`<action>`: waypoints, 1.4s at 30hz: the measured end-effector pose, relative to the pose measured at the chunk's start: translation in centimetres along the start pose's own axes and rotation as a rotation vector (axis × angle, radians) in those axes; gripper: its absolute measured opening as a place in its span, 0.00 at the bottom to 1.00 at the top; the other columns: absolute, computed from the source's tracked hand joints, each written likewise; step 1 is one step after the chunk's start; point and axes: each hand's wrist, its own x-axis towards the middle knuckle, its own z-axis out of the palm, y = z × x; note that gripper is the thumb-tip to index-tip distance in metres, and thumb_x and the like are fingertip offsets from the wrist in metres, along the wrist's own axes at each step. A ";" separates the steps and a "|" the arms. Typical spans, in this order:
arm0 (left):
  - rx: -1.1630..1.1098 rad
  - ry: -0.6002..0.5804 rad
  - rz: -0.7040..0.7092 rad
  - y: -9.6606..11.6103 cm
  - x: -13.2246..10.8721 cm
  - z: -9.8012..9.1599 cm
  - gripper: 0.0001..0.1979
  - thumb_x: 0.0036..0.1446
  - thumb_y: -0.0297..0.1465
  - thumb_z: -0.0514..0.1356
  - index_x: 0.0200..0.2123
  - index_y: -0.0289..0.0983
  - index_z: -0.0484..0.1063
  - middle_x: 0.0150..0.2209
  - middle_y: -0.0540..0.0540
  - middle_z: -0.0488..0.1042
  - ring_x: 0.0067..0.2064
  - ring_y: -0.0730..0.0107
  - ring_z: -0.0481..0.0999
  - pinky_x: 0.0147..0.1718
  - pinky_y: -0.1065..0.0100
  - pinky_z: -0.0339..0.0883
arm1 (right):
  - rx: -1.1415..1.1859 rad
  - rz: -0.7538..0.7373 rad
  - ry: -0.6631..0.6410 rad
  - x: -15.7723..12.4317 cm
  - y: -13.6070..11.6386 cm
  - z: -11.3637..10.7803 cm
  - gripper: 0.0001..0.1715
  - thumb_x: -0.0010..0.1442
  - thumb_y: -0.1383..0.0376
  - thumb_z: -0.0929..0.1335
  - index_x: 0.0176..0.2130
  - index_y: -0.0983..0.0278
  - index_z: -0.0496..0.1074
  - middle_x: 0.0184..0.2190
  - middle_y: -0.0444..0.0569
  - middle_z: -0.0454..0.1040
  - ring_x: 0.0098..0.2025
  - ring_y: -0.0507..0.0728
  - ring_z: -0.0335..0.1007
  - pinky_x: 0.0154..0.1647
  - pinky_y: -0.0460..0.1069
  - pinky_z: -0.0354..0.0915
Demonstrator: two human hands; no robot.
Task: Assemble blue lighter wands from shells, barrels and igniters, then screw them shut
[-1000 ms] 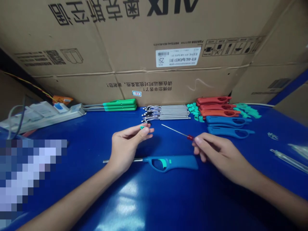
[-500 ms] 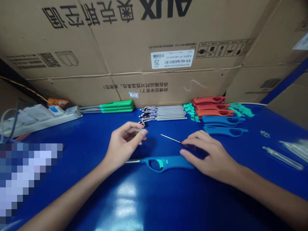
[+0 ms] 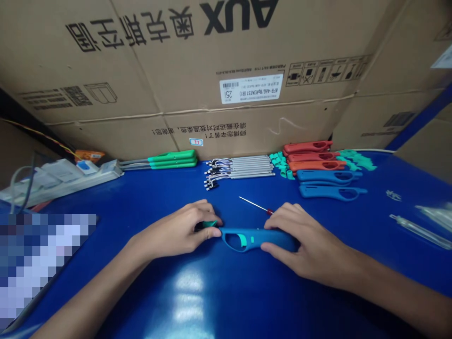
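Table (image 3: 226,292) beneath blue handle (image 3: 259,237) | your right hand (image 3: 300,238), curled over handle's rear | left hand (image 3: 187,228), pinched at its front | screwdriver (image 3: 257,206), apparently right-held, beyond it | green piece (image 3: 209,224) (half hidden) in left pinch | seemingly steadying; next wants alignment

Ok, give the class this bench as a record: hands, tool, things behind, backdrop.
Left hand: holds small green plastic piece at front of blue plastic lighter
Right hand: grips the lighter's handle end
Tool: thin metal screwdriver by right hand, hold unclear
Behind: green-handled lighters, silver metal rods, red, orange and blue plastic shells
Backdrop: brown cardboard, printed upside down
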 end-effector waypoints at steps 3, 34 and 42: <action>0.023 0.042 0.026 0.3 0.0 0.2 0.08 0.64 0.33 0.57 0.39 0.39 0.75 0.38 0.46 0.73 0.42 0.66 0.72 0.42 0.65 0.66 | 0.033 -0.013 0.029 -0.1 -0.1 -0.2 0.05 0.58 0.66 0.69 0.37 0.62 0.69 0.37 0.48 0.72 0.40 0.56 0.67 0.46 0.55 0.65; -0.111 0.940 -0.211 -3.3 1.1 1.2 0.16 0.55 0.41 0.62 0.45 0.42 0.78 0.33 0.48 0.73 0.33 0.69 0.70 0.36 0.66 0.67 | -0.145 -0.125 0.102 0.2 1.4 -0.8 0.15 0.68 0.62 0.60 0.40 0.61 0.75 0.29 0.48 0.77 0.31 0.55 0.74 0.34 0.48 0.68; -0.217 1.005 -0.275 -4.1 1.2 1.3 0.18 0.50 0.41 0.66 0.40 0.37 0.75 0.33 0.48 0.77 0.31 0.71 0.72 0.34 0.69 0.67 | -0.154 -0.145 0.133 0.3 1.9 -0.5 0.16 0.68 0.63 0.60 0.43 0.65 0.75 0.34 0.51 0.78 0.34 0.56 0.75 0.36 0.50 0.70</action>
